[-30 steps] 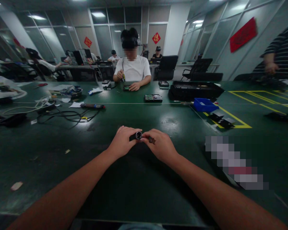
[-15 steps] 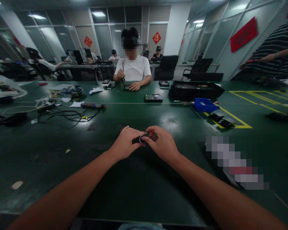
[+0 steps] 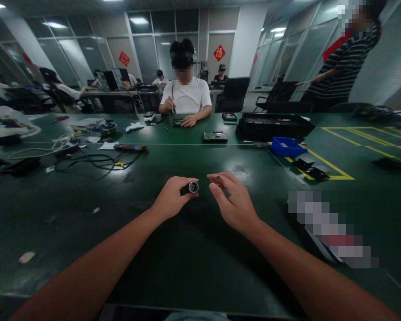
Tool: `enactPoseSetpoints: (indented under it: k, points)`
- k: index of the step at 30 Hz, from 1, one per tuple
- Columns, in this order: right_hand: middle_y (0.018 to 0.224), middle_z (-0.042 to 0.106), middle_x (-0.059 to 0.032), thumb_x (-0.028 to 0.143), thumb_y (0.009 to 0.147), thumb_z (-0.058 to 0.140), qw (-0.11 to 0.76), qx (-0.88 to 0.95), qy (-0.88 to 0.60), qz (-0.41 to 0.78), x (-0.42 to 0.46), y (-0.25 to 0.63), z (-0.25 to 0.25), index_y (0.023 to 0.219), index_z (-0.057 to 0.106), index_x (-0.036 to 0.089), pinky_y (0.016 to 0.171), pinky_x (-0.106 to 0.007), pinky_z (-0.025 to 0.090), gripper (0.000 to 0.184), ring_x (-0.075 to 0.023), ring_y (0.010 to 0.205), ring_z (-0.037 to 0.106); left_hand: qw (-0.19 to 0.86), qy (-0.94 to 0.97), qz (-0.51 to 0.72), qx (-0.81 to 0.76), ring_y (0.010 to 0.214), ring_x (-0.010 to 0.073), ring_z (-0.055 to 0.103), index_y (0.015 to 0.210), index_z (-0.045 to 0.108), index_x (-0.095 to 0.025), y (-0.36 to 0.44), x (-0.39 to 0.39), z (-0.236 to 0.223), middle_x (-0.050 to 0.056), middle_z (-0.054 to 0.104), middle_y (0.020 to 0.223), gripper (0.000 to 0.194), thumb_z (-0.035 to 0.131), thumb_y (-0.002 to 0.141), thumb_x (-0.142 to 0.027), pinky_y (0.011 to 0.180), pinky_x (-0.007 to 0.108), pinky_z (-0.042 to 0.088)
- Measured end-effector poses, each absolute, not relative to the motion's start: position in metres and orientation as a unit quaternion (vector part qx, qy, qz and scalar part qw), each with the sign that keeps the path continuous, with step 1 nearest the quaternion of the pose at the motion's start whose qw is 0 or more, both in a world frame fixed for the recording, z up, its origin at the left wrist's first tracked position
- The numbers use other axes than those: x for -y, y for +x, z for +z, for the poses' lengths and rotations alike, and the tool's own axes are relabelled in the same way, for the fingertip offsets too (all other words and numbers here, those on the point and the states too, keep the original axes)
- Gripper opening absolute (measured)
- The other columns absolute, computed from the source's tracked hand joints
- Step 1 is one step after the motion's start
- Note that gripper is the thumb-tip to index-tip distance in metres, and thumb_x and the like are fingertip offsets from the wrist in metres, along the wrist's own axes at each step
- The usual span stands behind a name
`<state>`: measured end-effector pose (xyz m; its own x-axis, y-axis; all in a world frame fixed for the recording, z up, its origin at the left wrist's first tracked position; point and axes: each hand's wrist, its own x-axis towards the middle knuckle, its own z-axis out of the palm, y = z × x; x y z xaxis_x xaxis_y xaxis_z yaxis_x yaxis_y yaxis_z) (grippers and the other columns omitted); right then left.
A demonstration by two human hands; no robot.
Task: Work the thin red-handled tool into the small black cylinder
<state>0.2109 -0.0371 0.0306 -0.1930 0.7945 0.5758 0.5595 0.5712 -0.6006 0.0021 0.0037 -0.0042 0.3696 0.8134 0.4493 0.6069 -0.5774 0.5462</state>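
Observation:
My left hand (image 3: 171, 197) is closed round a small dark tube (image 3: 193, 187) whose silver-rimmed round opening faces me. The rest of the tube is hidden in the fingers. A short gap away, my right hand (image 3: 238, 201) is curled with a small brownish, shiny piece (image 3: 218, 181) between the fingers and palm. That piece is too small to make out exactly. Both hands hover just over the green tabletop (image 3: 187, 272).
Across the table a person in white (image 3: 187, 96) works on a circuit board. Further off are a hard drive (image 3: 215, 137), a black case (image 3: 274, 127), a blue tray (image 3: 287, 146), metal brackets (image 3: 316, 171) and tangled black cables (image 3: 87, 161). A blurred pale item (image 3: 330, 229) lies at right.
My hands have come apart, the right one drawing back to the right. The tube's opening now faces me, uncovered. The person in stripes at far right has moved left.

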Motion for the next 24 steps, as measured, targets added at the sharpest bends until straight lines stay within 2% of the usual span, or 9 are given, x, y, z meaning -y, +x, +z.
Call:
enactPoseSetpoints:
  k: [3,5,8,11,24]
  points:
    - [0.078,0.064,-0.0035,0.038,0.097,0.056,0.434,0.762,-0.469,0.106,0.0361,0.2136,0.0302,0.085,0.070,0.019,0.068,-0.031,0.046,0.026,-0.0179,0.074,0.062,0.152,0.801,0.360,-0.454,0.110,0.0237,0.064,0.121,0.068,-0.026,0.0000,-0.0058,-0.0068,0.003,0.072,0.117,0.038,0.076,0.084,-0.026,0.097,0.041,0.047]
    - [0.066,0.061,-0.0002,0.040,0.097,0.056,0.442,0.747,-0.483,0.109,0.0367,0.2153,0.0296,0.080,0.067,0.020,0.059,-0.029,0.043,0.028,-0.0154,0.061,0.058,0.155,0.795,0.361,-0.463,0.110,0.0237,0.063,0.122,0.068,-0.027,-0.0013,-0.0069,-0.0083,0.002,0.072,0.117,0.039,0.077,0.083,-0.026,0.097,0.041,0.048]
    - [0.076,0.067,-0.0008,0.035,0.098,0.055,0.507,0.717,-0.463,0.118,0.0390,0.2168,0.0276,0.096,0.066,0.021,0.063,-0.029,0.047,0.018,-0.0154,0.066,0.063,0.154,0.792,0.359,-0.469,0.109,0.0242,0.063,0.122,0.068,-0.028,-0.0022,-0.0075,-0.0088,0.002,0.072,0.117,0.040,0.077,0.083,-0.026,0.096,0.042,0.048]
    - [0.085,0.072,-0.0018,0.033,0.097,0.057,0.546,0.698,-0.447,0.121,0.0406,0.2171,0.0242,0.108,0.063,0.022,0.070,-0.030,0.051,0.017,-0.0171,0.075,0.068,0.150,0.791,0.360,-0.471,0.108,0.0242,0.063,0.121,0.068,-0.027,-0.0018,-0.0071,-0.0076,0.003,0.072,0.116,0.040,0.077,0.083,-0.025,0.095,0.041,0.048]
    - [0.092,0.075,-0.0047,0.031,0.094,0.060,0.507,0.734,-0.434,0.125,0.0391,0.2137,0.0211,0.109,0.064,0.021,0.071,-0.030,0.054,0.017,-0.0191,0.083,0.073,0.136,0.807,0.366,-0.443,0.108,0.0247,0.064,0.121,0.068,-0.027,-0.0004,-0.0054,-0.0072,0.003,0.073,0.116,0.039,0.077,0.083,-0.028,0.095,0.042,0.048]
